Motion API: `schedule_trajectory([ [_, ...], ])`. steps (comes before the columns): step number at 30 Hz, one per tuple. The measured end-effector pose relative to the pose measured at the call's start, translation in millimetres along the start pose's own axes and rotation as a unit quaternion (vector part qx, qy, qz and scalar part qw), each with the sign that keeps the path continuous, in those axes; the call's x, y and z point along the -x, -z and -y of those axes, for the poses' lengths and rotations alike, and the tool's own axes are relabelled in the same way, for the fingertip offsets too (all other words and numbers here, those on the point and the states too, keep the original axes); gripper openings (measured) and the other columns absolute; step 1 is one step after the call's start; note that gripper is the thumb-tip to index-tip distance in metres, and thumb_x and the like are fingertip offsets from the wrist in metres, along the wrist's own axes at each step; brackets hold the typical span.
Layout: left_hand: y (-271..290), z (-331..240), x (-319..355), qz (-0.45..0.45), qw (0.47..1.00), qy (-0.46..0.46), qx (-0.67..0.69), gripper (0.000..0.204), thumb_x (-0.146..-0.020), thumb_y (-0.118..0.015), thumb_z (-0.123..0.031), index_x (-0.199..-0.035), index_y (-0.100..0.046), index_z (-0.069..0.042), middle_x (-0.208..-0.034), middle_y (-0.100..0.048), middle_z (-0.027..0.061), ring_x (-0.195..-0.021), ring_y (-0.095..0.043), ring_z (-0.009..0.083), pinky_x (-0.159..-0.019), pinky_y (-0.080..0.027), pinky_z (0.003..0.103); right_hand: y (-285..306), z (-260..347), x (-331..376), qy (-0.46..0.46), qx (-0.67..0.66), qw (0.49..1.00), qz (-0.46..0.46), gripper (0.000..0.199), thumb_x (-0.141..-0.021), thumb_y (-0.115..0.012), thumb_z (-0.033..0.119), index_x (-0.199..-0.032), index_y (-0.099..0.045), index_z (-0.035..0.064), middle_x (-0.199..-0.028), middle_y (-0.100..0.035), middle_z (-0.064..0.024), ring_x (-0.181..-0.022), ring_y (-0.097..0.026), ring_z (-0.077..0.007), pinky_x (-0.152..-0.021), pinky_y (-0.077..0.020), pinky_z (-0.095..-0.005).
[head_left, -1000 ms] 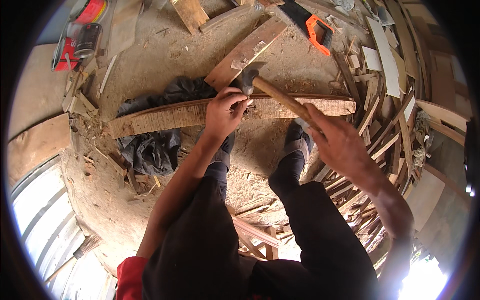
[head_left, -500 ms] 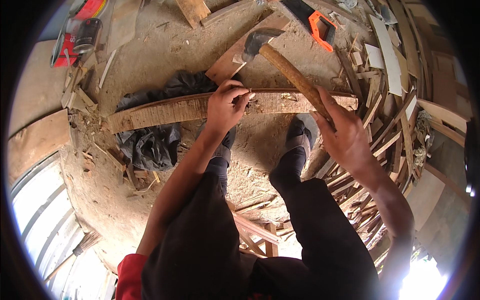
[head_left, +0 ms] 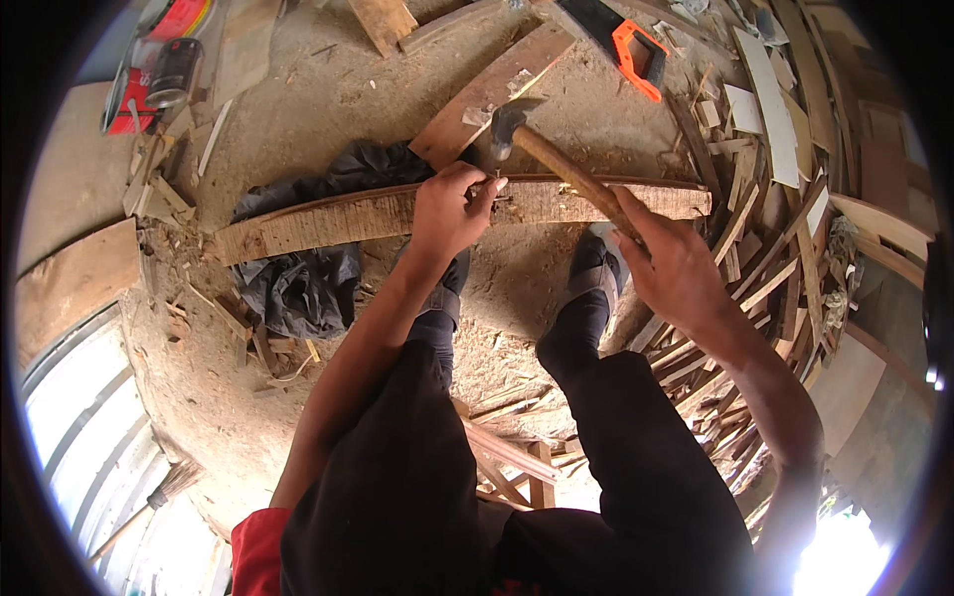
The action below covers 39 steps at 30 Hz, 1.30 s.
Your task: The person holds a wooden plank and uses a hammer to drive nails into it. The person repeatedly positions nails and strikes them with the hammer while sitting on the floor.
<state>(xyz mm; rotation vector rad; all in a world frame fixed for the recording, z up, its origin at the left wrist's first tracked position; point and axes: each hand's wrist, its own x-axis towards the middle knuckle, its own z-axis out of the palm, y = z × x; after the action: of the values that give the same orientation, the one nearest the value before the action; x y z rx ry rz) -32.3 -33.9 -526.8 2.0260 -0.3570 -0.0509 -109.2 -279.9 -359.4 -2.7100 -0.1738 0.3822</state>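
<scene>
A long, slightly curved wooden beam (head_left: pixel 328 221) lies crosswise in front of my feet. On its top edge, my left hand (head_left: pixel 449 211) pinches a thin nail (head_left: pixel 498 176) between thumb and fingertips. Wrapped round the wooden handle of a claw hammer (head_left: pixel 566 167), my right hand (head_left: pixel 668 260) is to the right of the beam's middle. The dark hammer head hangs just above the nail, apart from it as far as I can see. A few small metal bits, perhaps nails, lie on the beam beside my left fingertips.
Black crumpled sheeting (head_left: pixel 298 288) lies under the beam's left part. Beyond the beam are a flat board (head_left: pixel 487 94) and a handsaw with an orange handle (head_left: pixel 636 65). Scrap wood (head_left: pixel 765 258) piles up at the right. A dark can (head_left: pixel 174 72) stands at the far left.
The hammer head has come down toward the nail, and my right hand has lowered with it. My left hand stays in place on the beam.
</scene>
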Motion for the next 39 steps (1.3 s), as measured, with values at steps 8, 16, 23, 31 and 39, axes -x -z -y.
schedule_trajectory([
  [8,-3.6,1.7,-1.4,-0.016,1.0,-0.015,-0.016,0.022,-0.086,-0.081,-0.018,-0.083,-0.071,0.0,-0.074,-0.066,0.013,-0.056,-0.062,0.0231,-0.054,-0.046,0.033,-1.3,-1.0,0.4,-0.003,-0.04,0.999,-0.016,0.053,-0.095,-0.067,0.012,-0.144,-0.05,0.0031,-0.101,-0.07,-0.0259,-0.089,-0.071,-0.0417,-0.075,-0.0583,-0.0497],
  [16,-2.5,0.8,-2.7,-0.022,0.999,-0.019,-0.032,0.024,-0.086,-0.082,-0.019,-0.081,-0.071,0.001,-0.075,-0.068,0.0149,-0.059,-0.065,0.0291,-0.055,-0.047,0.036,3.3,1.2,-11.4,-0.027,-0.028,0.999,0.016,0.052,-0.097,-0.064,0.016,-0.145,-0.048,0.0027,-0.1,-0.07,-0.0257,-0.091,-0.07,-0.0435,-0.078,-0.0574,-0.0516],
  [23,-2.7,-4.9,-5.9,-0.008,0.999,0.021,-0.041,0.025,-0.086,-0.082,-0.022,-0.084,-0.073,0.002,-0.077,-0.07,0.0179,-0.063,-0.069,0.0302,-0.057,-0.049,0.036,-2.6,-3.6,-12.9,-0.014,-0.026,1.0,-0.006,0.051,-0.098,-0.063,0.019,-0.144,-0.049,0.0046,-0.1,-0.07,-0.0255,-0.092,-0.069,-0.0437,-0.08,-0.0567,-0.0515],
  [31,0.7,-10.2,-9.9,0.021,0.997,0.06,-0.047,0.027,-0.086,-0.08,-0.025,-0.082,-0.073,0.0,-0.081,-0.071,0.017,-0.064,-0.069,0.0318,-0.059,-0.052,0.04,-1.0,-2.9,-19.3,0.006,-0.046,0.997,-0.065,0.051,-0.098,-0.062,0.018,-0.145,-0.048,0.0044,-0.101,-0.07,-0.0273,-0.091,-0.069,-0.0456,-0.08,-0.0568,-0.0522],
  [39,3.4,-11.2,-13.0,0.03,0.996,0.065,-0.045,0.03,-0.086,-0.081,-0.027,-0.086,-0.074,0.002,-0.071,-0.069,0.0186,-0.06,-0.067,0.0298,-0.058,-0.049,0.037,-0.6,-1.6,-10.7,-0.035,-0.011,0.999,-0.007,0.053,-0.1,-0.059,0.022,-0.147,-0.04,0.0061,-0.097,-0.07,-0.0283,-0.089,-0.069,-0.0463,-0.078,-0.0573,-0.0534],
])
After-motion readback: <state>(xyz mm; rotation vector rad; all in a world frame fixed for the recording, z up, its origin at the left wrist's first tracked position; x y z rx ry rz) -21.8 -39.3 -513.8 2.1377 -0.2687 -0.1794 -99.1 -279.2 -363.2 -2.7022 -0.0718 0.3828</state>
